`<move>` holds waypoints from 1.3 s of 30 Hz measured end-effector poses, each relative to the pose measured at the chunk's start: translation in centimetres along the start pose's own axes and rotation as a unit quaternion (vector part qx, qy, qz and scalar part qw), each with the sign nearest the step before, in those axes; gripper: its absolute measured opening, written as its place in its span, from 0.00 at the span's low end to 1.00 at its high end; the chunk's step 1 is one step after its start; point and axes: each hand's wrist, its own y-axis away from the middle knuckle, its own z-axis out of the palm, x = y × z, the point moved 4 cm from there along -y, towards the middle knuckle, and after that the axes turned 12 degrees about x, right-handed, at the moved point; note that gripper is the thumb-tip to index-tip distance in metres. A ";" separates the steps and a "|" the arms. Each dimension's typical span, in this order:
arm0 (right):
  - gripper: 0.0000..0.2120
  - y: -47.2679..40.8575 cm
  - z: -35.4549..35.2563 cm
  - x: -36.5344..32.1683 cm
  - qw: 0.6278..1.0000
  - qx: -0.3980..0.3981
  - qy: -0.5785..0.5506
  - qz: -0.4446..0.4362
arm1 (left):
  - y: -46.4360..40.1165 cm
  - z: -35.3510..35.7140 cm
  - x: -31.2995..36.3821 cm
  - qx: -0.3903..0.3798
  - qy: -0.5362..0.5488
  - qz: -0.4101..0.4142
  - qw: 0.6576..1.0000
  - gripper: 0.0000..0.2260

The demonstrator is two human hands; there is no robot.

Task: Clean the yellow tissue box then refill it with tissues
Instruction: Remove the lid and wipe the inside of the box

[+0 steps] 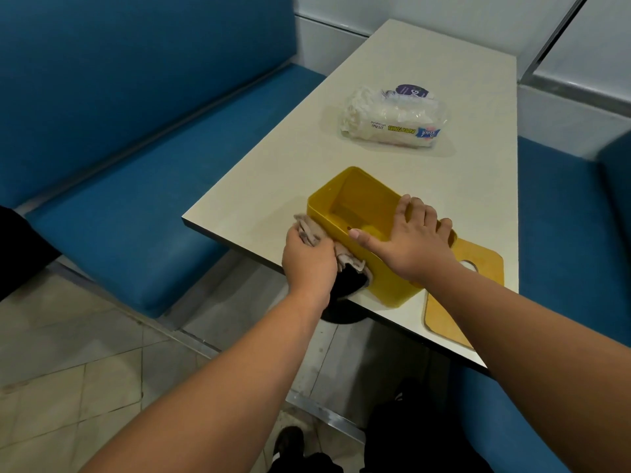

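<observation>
The yellow tissue box stands open and empty near the front edge of the cream table. My right hand lies flat over its near rim, fingers spread, holding it down. My left hand grips a crumpled beige cloth pressed against the box's left outer wall. The box's yellow lid, with an oval slot, lies flat on the table just right of the box. A clear plastic pack of white paper towels rests further back on the table.
Blue padded benches flank the table on the left and right. White wall panels rise behind the table. Below are a tiled floor, the table's dark pedestal and my shoes.
</observation>
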 end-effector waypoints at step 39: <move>0.29 -1.4 -2.8 3.3 0.968 0.114 -0.204 0.094 | -6.1 2.4 11.2 -0.059 -0.510 0.372 0.774 0.13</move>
